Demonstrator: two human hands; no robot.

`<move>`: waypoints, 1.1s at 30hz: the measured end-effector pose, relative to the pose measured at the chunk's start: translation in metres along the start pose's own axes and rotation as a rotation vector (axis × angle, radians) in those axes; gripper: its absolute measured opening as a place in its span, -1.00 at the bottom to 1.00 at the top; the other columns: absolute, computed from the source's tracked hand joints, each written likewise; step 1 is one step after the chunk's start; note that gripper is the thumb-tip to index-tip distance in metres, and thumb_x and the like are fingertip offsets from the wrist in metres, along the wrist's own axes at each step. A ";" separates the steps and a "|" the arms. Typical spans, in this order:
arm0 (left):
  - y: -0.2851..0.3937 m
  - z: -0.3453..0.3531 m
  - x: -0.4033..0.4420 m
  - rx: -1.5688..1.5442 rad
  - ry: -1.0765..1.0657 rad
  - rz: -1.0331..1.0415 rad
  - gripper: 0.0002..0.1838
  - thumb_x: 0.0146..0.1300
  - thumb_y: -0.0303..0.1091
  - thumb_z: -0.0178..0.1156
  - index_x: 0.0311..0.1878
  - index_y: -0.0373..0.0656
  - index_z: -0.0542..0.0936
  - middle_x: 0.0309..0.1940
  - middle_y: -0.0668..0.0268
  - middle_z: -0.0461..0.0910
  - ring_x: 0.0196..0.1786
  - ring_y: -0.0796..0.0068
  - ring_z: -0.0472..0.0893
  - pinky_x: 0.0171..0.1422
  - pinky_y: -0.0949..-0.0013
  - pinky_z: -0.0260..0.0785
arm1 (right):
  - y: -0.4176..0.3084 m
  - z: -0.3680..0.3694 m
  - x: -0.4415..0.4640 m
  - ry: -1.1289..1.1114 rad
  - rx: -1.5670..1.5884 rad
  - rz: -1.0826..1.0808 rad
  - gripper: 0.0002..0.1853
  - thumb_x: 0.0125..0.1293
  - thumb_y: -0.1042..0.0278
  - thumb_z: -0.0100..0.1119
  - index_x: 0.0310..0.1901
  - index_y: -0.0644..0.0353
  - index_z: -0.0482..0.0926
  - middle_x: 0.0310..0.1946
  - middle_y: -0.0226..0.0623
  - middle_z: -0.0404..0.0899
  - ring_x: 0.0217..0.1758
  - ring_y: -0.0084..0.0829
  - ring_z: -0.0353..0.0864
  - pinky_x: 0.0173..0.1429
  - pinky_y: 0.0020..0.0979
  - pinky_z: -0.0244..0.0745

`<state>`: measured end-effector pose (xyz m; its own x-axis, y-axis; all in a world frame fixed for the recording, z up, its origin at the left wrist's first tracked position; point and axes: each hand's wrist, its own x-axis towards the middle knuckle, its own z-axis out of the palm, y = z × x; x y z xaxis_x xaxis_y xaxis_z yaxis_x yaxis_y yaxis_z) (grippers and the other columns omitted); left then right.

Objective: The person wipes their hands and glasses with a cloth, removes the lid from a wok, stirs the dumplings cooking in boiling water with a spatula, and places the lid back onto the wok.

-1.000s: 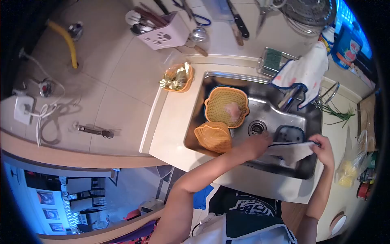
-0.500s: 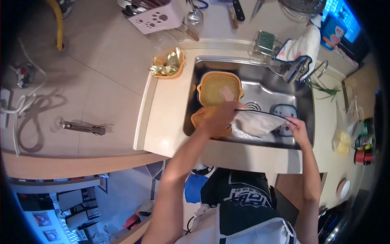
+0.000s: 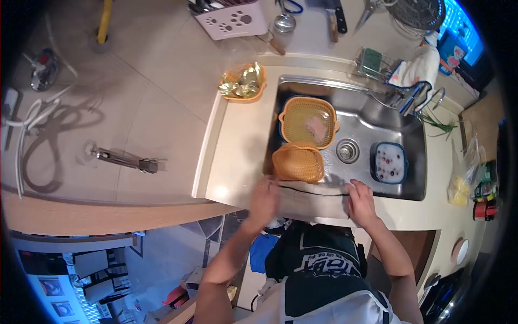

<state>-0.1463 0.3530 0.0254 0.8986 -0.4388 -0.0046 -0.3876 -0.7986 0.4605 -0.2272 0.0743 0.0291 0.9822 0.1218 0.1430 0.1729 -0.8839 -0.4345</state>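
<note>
Right now, a pale cloth (image 3: 312, 202) with a dark edge stretches along the front of the counter (image 3: 237, 156), between the two hands. The right hand (image 3: 362, 202) pinches its edge near one end, the thumb tucked below the fingers. The left hand (image 3: 265, 203), curled and blurred, is at the other end; I cannot tell whether it grips. Just beyond, in the sink (image 3: 356, 90), an orange colander (image 3: 294, 115) carries a pale pink piece (image 3: 315, 128). A second orange basket (image 3: 298, 164) is beside it, and a blue-rimmed container (image 3: 406, 163) with dark round bits sits at the right
</note>
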 end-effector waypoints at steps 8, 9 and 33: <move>-0.030 0.061 0.003 0.054 -0.032 0.533 -0.57 0.02 -0.21 0.08 0.02 -0.07 0.40 0.09 0.18 0.30 0.22 0.19 0.19 0.22 0.11 0.03 | -0.032 0.086 0.026 -0.355 -0.079 -0.506 -0.43 0.03 0.13 0.04 0.13 0.05 0.28 0.18 -0.25 0.18 0.33 -0.32 0.01 0.34 -0.13 -0.21; -0.047 0.054 0.000 0.152 -0.167 0.601 -0.56 0.02 -0.18 0.08 0.03 -0.01 0.42 0.15 0.25 0.25 0.27 0.24 0.12 0.25 0.10 -0.02 | -0.052 0.090 0.037 -0.388 0.038 -0.444 -0.42 0.03 0.13 0.04 0.13 0.07 0.27 0.18 -0.26 0.17 0.32 -0.31 0.01 0.34 -0.13 -0.20; 0.316 0.219 0.020 -0.015 -0.464 0.703 -0.35 0.08 -0.01 0.00 0.17 -0.23 0.21 0.24 -0.06 0.01 0.33 0.00 -0.09 0.30 -0.13 -0.32 | 0.205 -0.059 -0.222 -0.178 -0.102 0.127 -0.46 0.11 0.10 -0.01 0.18 -0.13 0.22 0.23 -0.37 0.12 0.31 -0.30 0.03 0.29 -0.05 -0.19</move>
<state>-0.2958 0.0012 -0.0232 0.2722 -0.9593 -0.0749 -0.8197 -0.2719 0.5041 -0.4141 -0.1603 -0.0389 0.9946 0.0762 -0.0699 0.0475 -0.9373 -0.3452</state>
